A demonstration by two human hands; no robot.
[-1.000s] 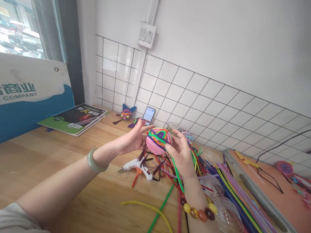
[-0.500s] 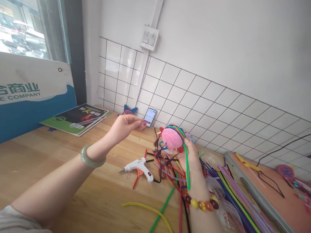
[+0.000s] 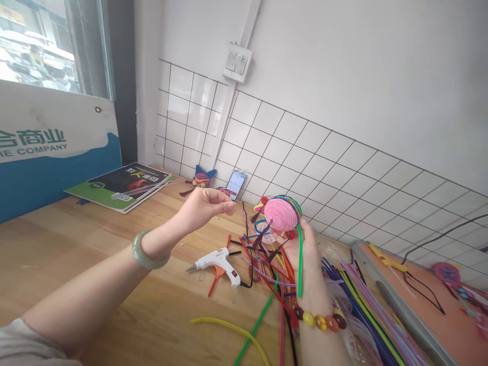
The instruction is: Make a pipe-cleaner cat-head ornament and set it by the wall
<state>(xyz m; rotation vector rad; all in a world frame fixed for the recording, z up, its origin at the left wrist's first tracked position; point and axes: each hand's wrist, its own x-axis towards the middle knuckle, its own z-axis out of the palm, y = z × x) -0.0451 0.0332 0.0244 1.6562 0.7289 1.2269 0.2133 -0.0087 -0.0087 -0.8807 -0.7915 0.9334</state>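
My left hand [image 3: 213, 206] is raised above the table, thumb and fingertips pressed together; whether anything sits between them is too small to tell. A small decorated craft lies just behind those fingertips. My right hand [image 3: 307, 246] holds a round pink coiled craft [image 3: 281, 214] with a multicoloured rim, red beads and dark tassels. From its right side a green pipe cleaner [image 3: 300, 264] hangs down over my right wrist. Below and between the hands, a white glue gun [image 3: 219, 263] rests on the table [image 3: 152, 305], nozzle to the left.
Loose pipe cleaners [image 3: 249, 335] and a bundle [image 3: 366, 305] lie at front and right. A phone [image 3: 236, 184] leans on the wall beside a fish-like craft [image 3: 202, 179]. Magazines [image 3: 122, 187] lie back left; an orange board [image 3: 419, 300] with yellow-handled tool is right.
My left hand has moved slightly right and down, and the small piece seen at its fingertips no longer shows there. My right hand has shifted slightly right with the pink craft.
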